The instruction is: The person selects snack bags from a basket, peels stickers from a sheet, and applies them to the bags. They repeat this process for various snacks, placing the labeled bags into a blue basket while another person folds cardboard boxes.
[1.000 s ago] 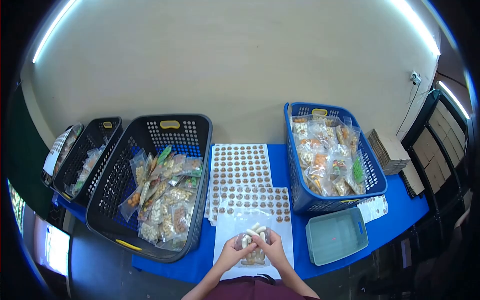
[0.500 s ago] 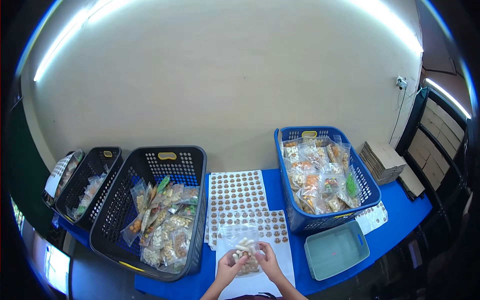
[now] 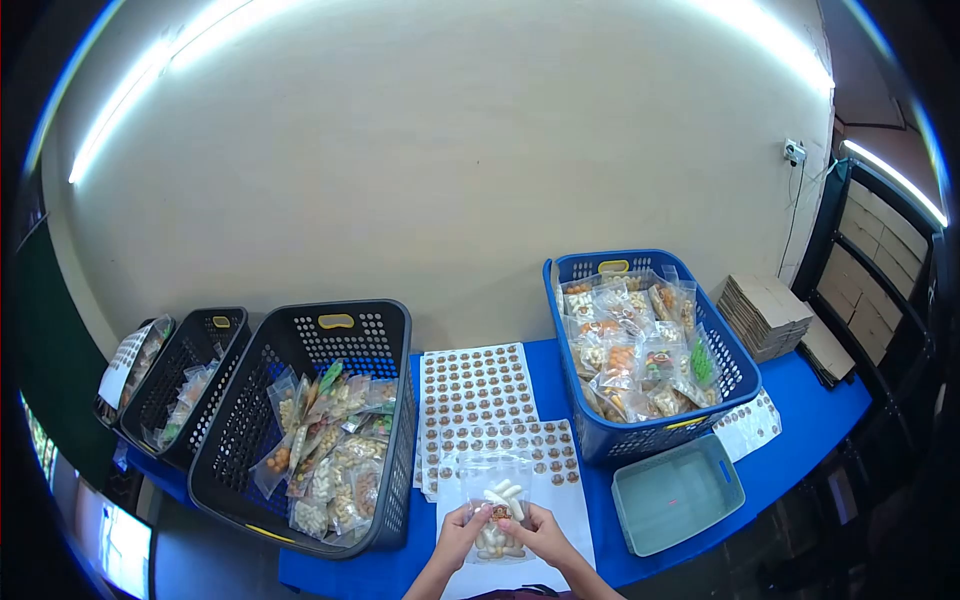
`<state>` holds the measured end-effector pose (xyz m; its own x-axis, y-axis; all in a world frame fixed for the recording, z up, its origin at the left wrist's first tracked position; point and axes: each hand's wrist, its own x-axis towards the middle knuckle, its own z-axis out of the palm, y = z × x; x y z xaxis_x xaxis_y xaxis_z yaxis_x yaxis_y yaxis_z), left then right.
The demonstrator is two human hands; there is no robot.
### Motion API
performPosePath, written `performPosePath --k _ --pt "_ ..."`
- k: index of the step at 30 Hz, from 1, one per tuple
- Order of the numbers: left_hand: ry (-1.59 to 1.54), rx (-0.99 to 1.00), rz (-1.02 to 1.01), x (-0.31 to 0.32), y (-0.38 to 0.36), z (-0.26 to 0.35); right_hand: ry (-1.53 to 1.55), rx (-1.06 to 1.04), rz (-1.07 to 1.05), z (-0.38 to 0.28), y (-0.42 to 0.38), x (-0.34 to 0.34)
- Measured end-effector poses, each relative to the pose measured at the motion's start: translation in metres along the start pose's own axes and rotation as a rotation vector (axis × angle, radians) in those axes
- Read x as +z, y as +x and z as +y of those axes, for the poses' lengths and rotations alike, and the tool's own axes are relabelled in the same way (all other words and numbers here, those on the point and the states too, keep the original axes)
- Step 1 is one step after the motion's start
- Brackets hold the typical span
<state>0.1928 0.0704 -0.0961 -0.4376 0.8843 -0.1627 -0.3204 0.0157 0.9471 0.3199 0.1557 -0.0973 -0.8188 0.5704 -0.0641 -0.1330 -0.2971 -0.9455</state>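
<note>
A clear plastic bag (image 3: 492, 550) of white, elongated pieces is held upright between my two hands, low in the middle of the view. A small round brown sticker (image 3: 500, 512) shows on its front. My left hand (image 3: 459, 537) grips the bag's left side, thumb against the front by the sticker. On the other side my right hand (image 3: 543, 537) pinches it, its thumb also near the sticker. The bag's upper part is transparent and holds no pieces. Beneath lie sheets of round stickers (image 3: 475, 385), the lower one partly bare white.
A large dark basket (image 3: 395, 505) of filled bags stands left, with smaller dark baskets (image 3: 228, 370) beyond. To the right, a blue basket (image 3: 625, 443) holds more bags, and a grey-green tray (image 3: 690, 530) sits before it. Stacked cardboard (image 3: 765, 320) is on the blue-covered table (image 3: 820, 410).
The bag is now straighter and flatter to me, and its sticker shows more plainly. Both thumbs have shifted on its front. The whole view has tilted slightly.
</note>
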Motion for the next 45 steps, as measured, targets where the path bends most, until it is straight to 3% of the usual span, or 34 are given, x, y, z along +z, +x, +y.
performPosePath --k 5,11,19,26,31,35,37,41,45 --pt "0.034 0.020 -0.009 0.004 0.002 0.002 0.102 -0.065 0.137 0.000 -0.004 0.005" --pt "0.100 0.024 -0.050 0.008 -0.008 0.011 -0.081 -0.093 0.064 -0.009 -0.007 -0.004" --pt "0.017 0.026 -0.083 -0.003 -0.018 0.003 0.028 -0.024 0.027 -0.008 -0.006 0.001" --pt "0.169 0.101 0.016 0.000 -0.026 0.008 -0.074 -0.065 -0.015 -0.006 -0.009 0.004" --pt "0.209 0.253 0.107 0.005 -0.026 -0.008 -0.095 -0.146 0.089 -0.005 -0.017 0.010" --pt "0.223 0.182 0.043 0.008 -0.038 -0.008 -0.081 -0.189 0.100 0.004 -0.020 0.004" --pt "0.047 0.107 0.031 0.015 -0.043 -0.005 -0.002 -0.108 0.102 0.004 -0.025 0.006" --pt "0.037 0.071 -0.006 0.011 -0.043 -0.011 0.265 0.127 0.080 0.008 -0.027 0.004" --pt "0.096 0.100 0.028 0.011 -0.042 -0.021 0.269 0.167 0.105 0.016 -0.030 -0.002"
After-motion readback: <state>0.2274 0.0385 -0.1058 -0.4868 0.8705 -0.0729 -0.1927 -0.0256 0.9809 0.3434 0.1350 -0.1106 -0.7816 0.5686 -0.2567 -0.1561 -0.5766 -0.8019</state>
